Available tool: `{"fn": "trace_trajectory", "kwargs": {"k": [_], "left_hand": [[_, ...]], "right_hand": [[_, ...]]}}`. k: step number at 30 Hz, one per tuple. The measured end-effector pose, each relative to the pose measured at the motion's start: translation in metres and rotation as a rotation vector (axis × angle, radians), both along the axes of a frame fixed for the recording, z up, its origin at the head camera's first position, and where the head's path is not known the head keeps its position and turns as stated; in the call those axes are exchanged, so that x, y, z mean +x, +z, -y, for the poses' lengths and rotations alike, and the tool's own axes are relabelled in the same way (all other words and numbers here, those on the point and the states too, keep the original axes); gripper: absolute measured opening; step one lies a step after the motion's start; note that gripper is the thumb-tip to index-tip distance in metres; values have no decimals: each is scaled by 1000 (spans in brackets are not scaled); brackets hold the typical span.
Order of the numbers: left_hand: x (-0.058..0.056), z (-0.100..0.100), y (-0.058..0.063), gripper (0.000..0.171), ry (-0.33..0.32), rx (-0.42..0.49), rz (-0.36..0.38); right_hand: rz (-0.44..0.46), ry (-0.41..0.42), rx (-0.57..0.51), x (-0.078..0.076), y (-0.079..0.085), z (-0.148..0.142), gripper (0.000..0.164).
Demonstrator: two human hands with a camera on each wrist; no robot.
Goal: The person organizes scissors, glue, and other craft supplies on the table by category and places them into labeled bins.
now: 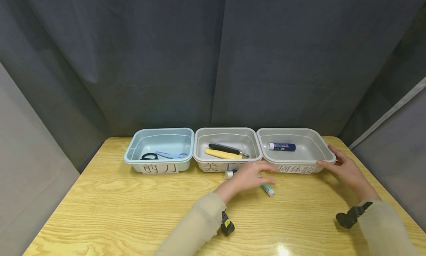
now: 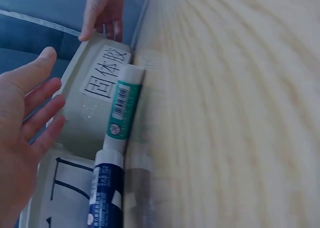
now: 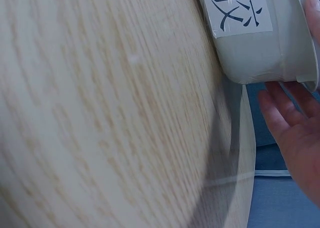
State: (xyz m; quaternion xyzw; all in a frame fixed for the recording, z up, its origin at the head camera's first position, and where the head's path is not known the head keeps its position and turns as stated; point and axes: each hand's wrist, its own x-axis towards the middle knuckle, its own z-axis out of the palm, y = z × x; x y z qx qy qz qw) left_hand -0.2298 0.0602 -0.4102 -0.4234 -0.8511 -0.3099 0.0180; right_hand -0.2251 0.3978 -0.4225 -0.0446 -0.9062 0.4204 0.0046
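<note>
My left hand (image 1: 247,176) hovers before the middle and right bins, fingers extended and holding nothing. Beneath it on the table lie a green-labelled glue stick (image 2: 125,106) and a blue glue stick (image 2: 106,195) with a white cap, nearly end to end along the bins' fronts. In the head view the hand hides part of both sticks. My right hand (image 1: 347,171) grips the front right corner of the right grey bin (image 3: 250,58), thumb at the rim and fingers around the side. Inside that bin lies another blue glue stick (image 1: 282,147).
A middle grey bin (image 1: 199,156) holds a black utility knife (image 1: 223,149) and a yellow utility knife (image 1: 223,154). On the left, a light blue bin (image 1: 133,161) contains blue scissors (image 1: 169,155) and a black-handled item (image 1: 149,156). Dark curtains (image 1: 159,64) hang behind the wooden table (image 1: 110,208).
</note>
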Motion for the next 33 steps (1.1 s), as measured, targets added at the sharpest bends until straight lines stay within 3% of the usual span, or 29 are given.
{"fn": "trace_trajectory", "kwargs": {"k": [10, 18, 26, 33], "left_hand": [[0, -1, -14, 53, -70, -161, 45], [-2, 0, -20, 51, -83, -204, 83], [0, -2, -19, 32, -143, -335, -62], [1, -4, -20, 28, -113, -375, -68]], "right_hand": [[0, 10, 7, 2, 0, 0, 91], [0, 6, 41, 2, 2, 1, 90], [-4, 7, 9, 2, 2, 2, 91], [8, 4, -21, 2, 2, 2, 93]]}}
